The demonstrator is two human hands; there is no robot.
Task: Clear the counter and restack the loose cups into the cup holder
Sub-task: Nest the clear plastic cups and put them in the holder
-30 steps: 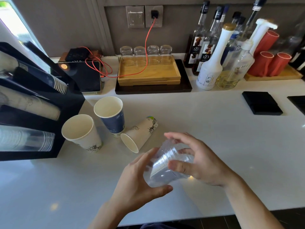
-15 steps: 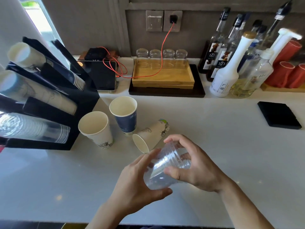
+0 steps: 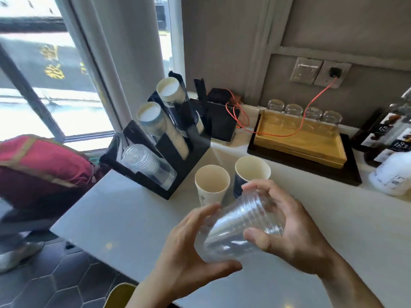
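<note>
Both hands are gripping the clear cups (image 3: 240,230), apparently a nested stack, tilted above the counter (image 3: 124,218): left hand (image 3: 186,247) cupping underneath, right hand (image 3: 287,227) clasping over.

The cup holder (image 3: 169,174) is standing on the counter (image 3: 124,218) at the left, with two paper cups (image 3: 212,184) sitting just right of it. Behind them a tray (image 3: 298,141) is lying, and both hands (image 3: 287,227) are holding stacked plastic cups (image 3: 240,225) in front.
</note>
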